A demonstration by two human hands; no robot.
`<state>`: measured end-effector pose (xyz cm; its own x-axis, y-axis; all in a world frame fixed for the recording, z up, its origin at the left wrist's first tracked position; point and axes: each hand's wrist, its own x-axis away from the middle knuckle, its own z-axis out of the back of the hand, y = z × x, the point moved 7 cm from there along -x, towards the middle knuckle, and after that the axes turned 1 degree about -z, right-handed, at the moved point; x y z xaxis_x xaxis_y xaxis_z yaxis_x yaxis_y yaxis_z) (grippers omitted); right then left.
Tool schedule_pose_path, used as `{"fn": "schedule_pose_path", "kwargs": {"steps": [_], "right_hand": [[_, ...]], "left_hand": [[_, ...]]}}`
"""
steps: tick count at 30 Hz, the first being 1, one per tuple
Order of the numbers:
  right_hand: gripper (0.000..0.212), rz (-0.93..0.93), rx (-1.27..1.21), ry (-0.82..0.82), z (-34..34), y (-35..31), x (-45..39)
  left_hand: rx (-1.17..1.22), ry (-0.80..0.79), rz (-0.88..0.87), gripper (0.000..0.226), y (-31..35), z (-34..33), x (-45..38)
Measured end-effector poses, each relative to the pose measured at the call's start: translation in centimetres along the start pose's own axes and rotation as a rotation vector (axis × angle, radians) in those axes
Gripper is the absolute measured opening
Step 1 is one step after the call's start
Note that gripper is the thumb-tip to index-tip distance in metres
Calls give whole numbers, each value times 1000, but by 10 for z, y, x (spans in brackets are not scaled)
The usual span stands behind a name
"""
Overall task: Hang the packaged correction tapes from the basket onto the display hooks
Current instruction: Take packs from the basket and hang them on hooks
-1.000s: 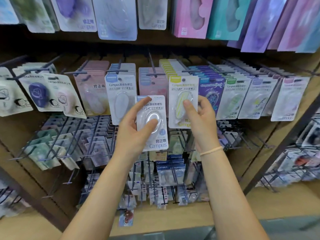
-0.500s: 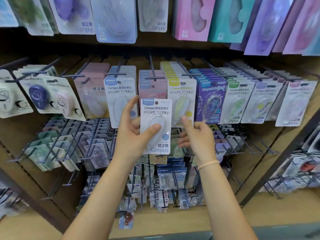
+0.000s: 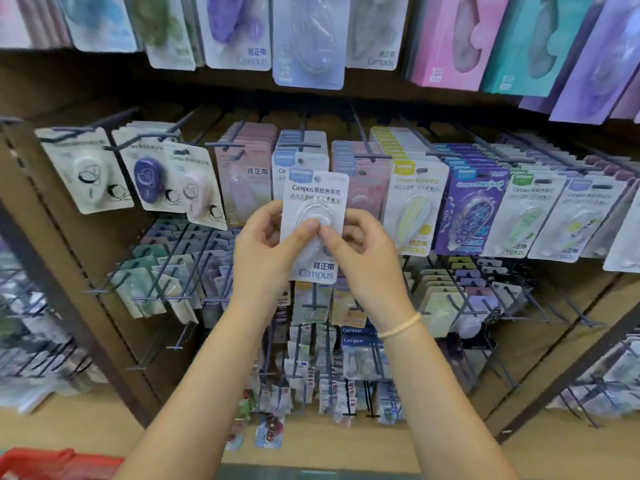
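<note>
A white and blue packaged correction tape is upright in front of the middle row of display hooks. My left hand grips its left edge with the thumb on the clear blister. My right hand pinches it from the right, thumb meeting the left thumb on the blister. Right behind the package hangs a stack of matching blue-topped packs on a display hook. A corner of the red basket shows at the bottom left.
Rows of hanging correction tape packs fill the wooden rack: pink packs to the left, yellow-topped packs and purple packs to the right. Larger packs hang above. Smaller items crowd the lower hooks.
My right hand left the yellow-topped pack and came over to the held package, now pinching it together with my left hand. The package rose slightly toward the blue-topped stack.
</note>
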<state>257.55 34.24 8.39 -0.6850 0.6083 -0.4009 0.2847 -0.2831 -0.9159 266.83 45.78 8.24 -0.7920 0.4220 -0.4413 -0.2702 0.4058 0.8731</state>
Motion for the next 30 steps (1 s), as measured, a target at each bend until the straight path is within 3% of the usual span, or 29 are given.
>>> {"fn": "schedule_pose_path", "kwargs": {"steps": [5,10,19,23,26,30], "right_hand": [[13,8,-5,17,-18,-4,-14],[24,9,36,60,-18,-7,-26],[19,48,96,79,-19,-12,-30],[34,88,147,112,-19,-10,-30],[50,195,252,100,-20,-6,-22],[53,230,372,37,-27,11,-20]], "left_hand": [[-61,50,-1,27,4,15,-16],[-95,57,-13,26,4,14,-27],[-112,55,-29,25,-1,17,-36],[-175,66,-53,28,-2,19,-37],[-271,48,-146,42,-9,28,-28],[-408,-35,-191,49,-25,34,-21]]}}
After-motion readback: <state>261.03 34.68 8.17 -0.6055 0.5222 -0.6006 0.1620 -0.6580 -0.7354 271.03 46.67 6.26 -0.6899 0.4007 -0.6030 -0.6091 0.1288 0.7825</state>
